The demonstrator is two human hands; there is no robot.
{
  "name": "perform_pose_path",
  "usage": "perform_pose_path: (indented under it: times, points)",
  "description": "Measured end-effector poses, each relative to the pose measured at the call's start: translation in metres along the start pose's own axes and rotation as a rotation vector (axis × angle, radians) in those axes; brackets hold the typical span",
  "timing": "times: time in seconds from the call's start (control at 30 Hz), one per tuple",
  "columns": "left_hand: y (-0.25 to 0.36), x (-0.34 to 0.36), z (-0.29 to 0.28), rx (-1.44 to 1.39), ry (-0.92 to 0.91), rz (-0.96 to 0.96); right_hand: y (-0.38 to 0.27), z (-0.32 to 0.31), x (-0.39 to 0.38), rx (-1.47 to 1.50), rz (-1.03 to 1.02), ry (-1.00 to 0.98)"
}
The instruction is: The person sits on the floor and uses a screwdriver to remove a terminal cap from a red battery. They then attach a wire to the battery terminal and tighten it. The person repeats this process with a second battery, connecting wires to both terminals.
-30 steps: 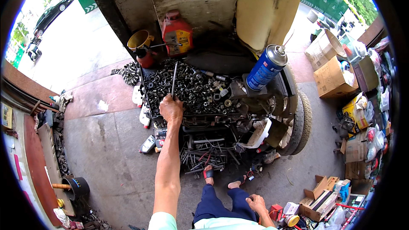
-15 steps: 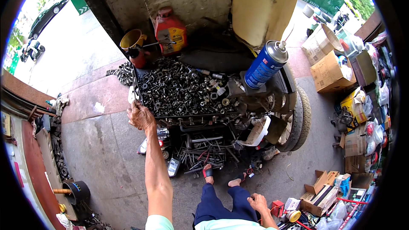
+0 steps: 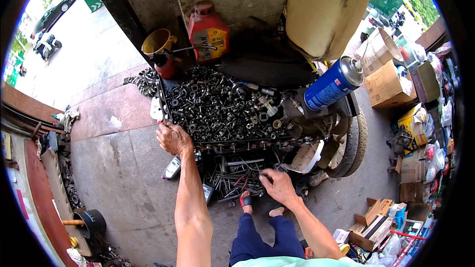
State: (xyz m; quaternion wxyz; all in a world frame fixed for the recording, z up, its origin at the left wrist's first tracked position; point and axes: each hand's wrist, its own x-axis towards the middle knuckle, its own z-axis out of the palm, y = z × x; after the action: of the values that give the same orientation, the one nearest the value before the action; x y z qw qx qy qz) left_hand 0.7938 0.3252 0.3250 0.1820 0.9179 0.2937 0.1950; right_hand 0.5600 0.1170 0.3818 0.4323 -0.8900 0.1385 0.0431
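Note:
A shallow dark tray (image 3: pixel 232 144) is heaped with bolts, nuts and washers (image 3: pixel 217 109). At its near left corner is my left hand (image 3: pixel 174 139), fingers curled closed round the rim; its fingertips are partly hidden. My right hand (image 3: pixel 279 186) hangs over the metal rods and tools (image 3: pixel 240 175) below the tray's front. Slightly blurred, it has thumb and fingers apart, with nothing visible between them. A blue spray can (image 3: pixel 330 86) stands tilted at the tray's right end.
Behind the tray stand a red jug (image 3: pixel 210 29), a yellow funnel-like cup (image 3: pixel 157 42) and a red oil can (image 3: pixel 166 66). A tyre (image 3: pixel 357 141) is at the right. Cardboard boxes (image 3: pixel 388 86) and bagged goods line the right side. A black bucket (image 3: pixel 90 221) sits at lower left.
My right hand has risen from beside my thigh to over the tools. The tray, jug and spray can now appear farther right; my left hand has shifted right with the tray corner.

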Motion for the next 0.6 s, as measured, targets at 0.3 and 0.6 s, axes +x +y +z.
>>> perform_pose_path:
  times: [0.3, 0.6]
  points:
    - [0.003, 0.000, -0.001, 0.050, -0.020, 0.018, -0.075, 0.019, 0.142, -0.024, -0.382, 0.303]
    - [0.006, 0.001, -0.002, 0.128, -0.040, 0.023, -0.071, 0.044, 0.181, -0.396, -0.456, 0.283]
